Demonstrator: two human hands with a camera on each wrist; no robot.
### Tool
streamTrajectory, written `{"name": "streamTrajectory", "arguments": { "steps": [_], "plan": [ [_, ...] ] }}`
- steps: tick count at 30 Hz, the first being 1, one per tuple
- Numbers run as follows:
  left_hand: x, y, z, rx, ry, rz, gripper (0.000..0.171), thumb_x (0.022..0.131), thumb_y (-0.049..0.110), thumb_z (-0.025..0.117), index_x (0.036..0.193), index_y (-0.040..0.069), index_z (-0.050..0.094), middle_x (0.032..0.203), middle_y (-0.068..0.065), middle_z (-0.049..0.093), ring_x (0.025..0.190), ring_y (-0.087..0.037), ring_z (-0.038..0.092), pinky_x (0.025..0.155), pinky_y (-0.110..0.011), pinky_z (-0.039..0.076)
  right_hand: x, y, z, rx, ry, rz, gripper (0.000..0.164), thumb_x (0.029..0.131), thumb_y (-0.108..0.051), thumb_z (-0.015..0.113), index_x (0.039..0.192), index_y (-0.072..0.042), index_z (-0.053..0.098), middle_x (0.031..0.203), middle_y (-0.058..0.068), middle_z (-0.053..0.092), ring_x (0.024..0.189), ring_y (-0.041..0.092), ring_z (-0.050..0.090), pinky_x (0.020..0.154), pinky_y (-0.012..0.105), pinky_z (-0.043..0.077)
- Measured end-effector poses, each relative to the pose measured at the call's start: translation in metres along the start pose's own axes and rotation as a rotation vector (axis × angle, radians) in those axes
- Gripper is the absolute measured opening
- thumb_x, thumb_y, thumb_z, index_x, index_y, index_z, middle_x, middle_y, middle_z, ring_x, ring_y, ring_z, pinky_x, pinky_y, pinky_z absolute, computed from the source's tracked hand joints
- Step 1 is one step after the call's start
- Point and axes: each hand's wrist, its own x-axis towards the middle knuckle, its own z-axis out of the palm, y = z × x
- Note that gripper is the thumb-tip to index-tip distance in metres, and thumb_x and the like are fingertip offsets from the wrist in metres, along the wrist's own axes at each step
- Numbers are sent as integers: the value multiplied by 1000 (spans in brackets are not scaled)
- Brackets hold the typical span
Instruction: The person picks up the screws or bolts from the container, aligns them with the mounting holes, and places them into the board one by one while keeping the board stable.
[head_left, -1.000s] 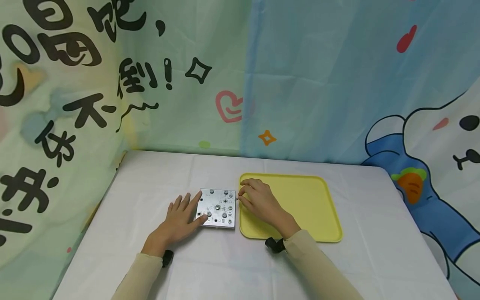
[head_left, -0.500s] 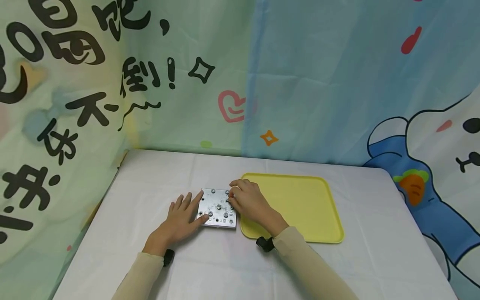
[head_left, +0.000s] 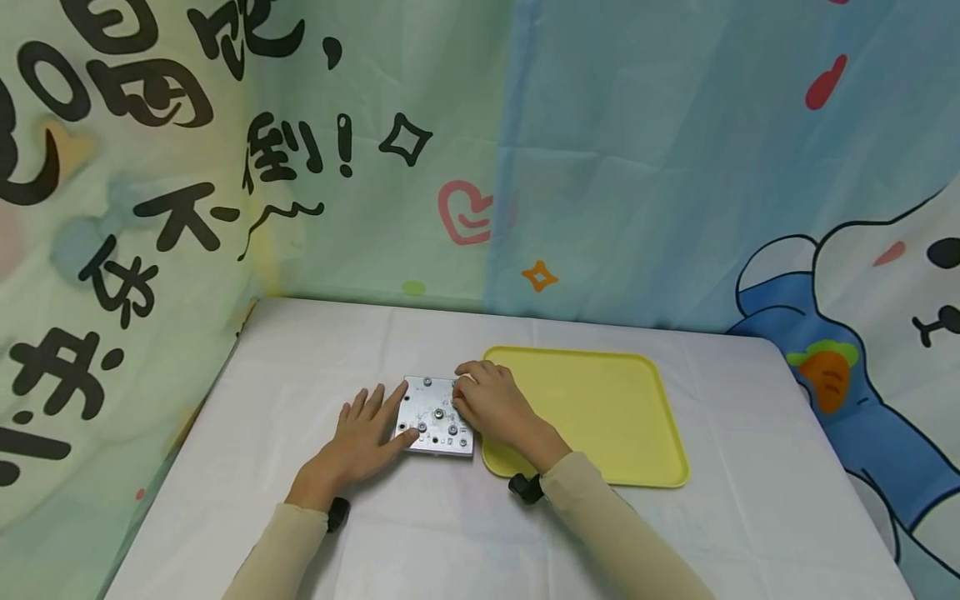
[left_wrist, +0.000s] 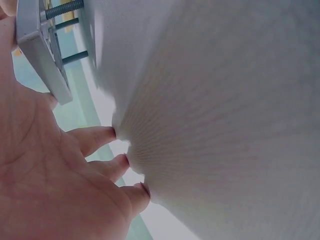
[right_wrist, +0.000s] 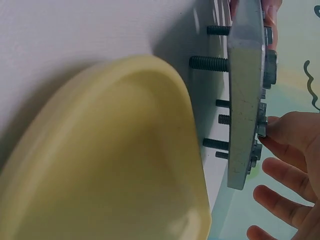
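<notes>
A silver metal plate [head_left: 417,403] fitted with several bolts lies in the middle of the table. Side-on in the right wrist view, bolt shanks stick out below the plate [right_wrist: 239,95] and their heads sit on top. My left hand [head_left: 358,440] is spread flat at its left side, with thumb and index fingertip on the plate and the other fingertips on the cloth. At the plate's right side my right hand [head_left: 498,407] pinches a bolt [right_wrist: 261,127] by its head between thumb and index finger. The other fingers are loosely extended. From above, that bolt is hidden by the hand.
Just right of the plate lies a shallow yellow tray [head_left: 600,417], partly under my right hand and wrist. White cloth [head_left: 450,533] covers the table. A printed curtain [head_left: 600,167] hangs behind and at the left.
My right hand has moved left from the plate's right edge onto its upper right part, where it now pinches a bolt. The left hand has stayed in place on the plate.
</notes>
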Motion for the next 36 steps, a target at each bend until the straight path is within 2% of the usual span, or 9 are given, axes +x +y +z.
{"name": "streamTrajectory", "arguments": {
  "steps": [5, 13, 17, 25, 36],
  "plan": [
    [-1, 1, -1, -5, 0, -1, 82, 97, 69, 42, 163, 31, 11, 164, -21, 12, 150, -43, 1, 116, -61, 1, -2, 0, 0, 23, -1, 13, 9, 100, -20, 65, 96, -13, 70, 127, 10, 60, 120, 32, 54, 98, 53, 43],
    [-1, 1, 2, 2, -3, -4, 82, 97, 69, 42, 163, 31, 9, 164, -20, 11, 150, -42, -1, 116, -61, 0, -19, 17, -11, 47, 125, 13, 4, 96, -11, 67, 96, -11, 71, 126, 11, 60, 117, 35, 55, 95, 55, 44],
    [-1, 0, 2, 5, 2, 2, 83, 97, 70, 41, 163, 31, 9, 164, -20, 10, 150, -42, -1, 116, -61, 0, -32, 29, -18, 36, 156, 37, 4, 92, -10, 72, 96, -10, 70, 123, 11, 61, 114, 36, 56, 92, 57, 46],
    [-1, 2, 1, -10, 6, 8, 82, 98, 68, 43, 163, 29, 11, 164, -21, 11, 150, -43, 0, 116, -62, 0, -60, 49, -18, 20, 143, 111, 7, 90, -9, 75, 94, -9, 70, 120, 12, 63, 110, 37, 58, 88, 58, 47],
    [-1, 3, 1, -1, -3, 1, 82, 98, 67, 43, 163, 30, 9, 164, -21, 10, 150, -43, 0, 116, -62, 0, -86, 66, -8, 47, 120, 149, 8, 89, -8, 76, 95, -9, 70, 116, 14, 64, 107, 38, 58, 86, 60, 47]
  ]
}}
